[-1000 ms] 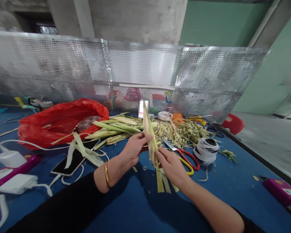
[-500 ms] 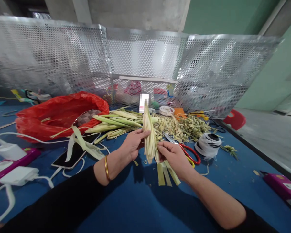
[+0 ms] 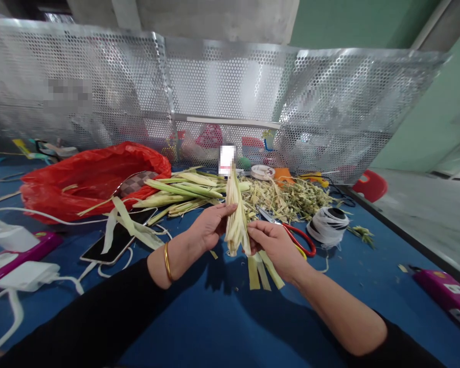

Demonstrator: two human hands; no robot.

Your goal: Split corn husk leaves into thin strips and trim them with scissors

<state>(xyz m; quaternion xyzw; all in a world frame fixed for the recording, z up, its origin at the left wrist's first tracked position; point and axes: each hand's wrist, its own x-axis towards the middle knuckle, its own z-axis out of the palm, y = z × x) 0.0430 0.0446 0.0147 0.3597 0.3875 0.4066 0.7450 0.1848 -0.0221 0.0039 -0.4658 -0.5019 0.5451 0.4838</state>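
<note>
My left hand (image 3: 210, 223) is closed, thumb on top, around the upper part of a bundle of pale corn husk strips (image 3: 235, 225). The bundle stands upright above the table, narrow at the top and fanned out at the bottom. At its lower right edge, my right hand (image 3: 274, 245) pinches a husk strip between thumb and fingers. A few flat, cut green-yellow strips (image 3: 259, 273) show below my right hand; whether it holds them I cannot tell. Red-handled scissors (image 3: 304, 240) lie just beyond that hand, partly hidden by it.
Loose husks (image 3: 191, 189) and dried plant scraps (image 3: 302, 199) lie behind the bundle. A red plastic bag (image 3: 61, 204), a phone (image 3: 113, 245) and chargers (image 3: 28, 276) are left. Right are a white thread spool (image 3: 327, 227) and a purple power strip (image 3: 448, 294). A perforated metal screen (image 3: 222, 76) stands behind.
The lower ends of the husk bundle are spread slightly differently at the right edge. Both hands keep their grip, and the whole view has shifted slightly.
</note>
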